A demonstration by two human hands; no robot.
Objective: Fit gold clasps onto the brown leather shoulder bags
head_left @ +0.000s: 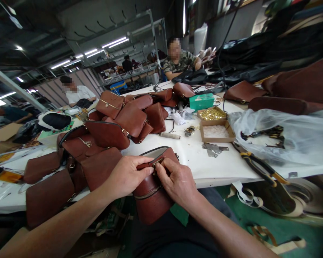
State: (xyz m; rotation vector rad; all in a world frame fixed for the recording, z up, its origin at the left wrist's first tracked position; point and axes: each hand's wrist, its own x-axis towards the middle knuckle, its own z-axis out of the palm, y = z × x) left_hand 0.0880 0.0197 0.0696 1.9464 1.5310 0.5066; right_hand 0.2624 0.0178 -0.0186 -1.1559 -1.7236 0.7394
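Note:
A brown leather handbag [153,204] with a curved zipper rests against my lap at the table's front edge, its upper opening showing a pale lining. My left hand [129,175] pinches the bag's upper rim between thumb and fingers. On the same rim, my right hand [177,177] is closed with thumb and forefinger at a small gold-coloured metal fitting [158,162]. The fingertips partly cover the fitting, so how it sits in the leather cannot be made out.
A heap of brown bags [107,134] fills the table's left side. Rightward lie a box of gold hardware [211,113], a shallow carton [218,130], flat metal plates [214,149], pliers [254,163] and a plastic bag [293,139]. A co-worker [181,59] sits across the table.

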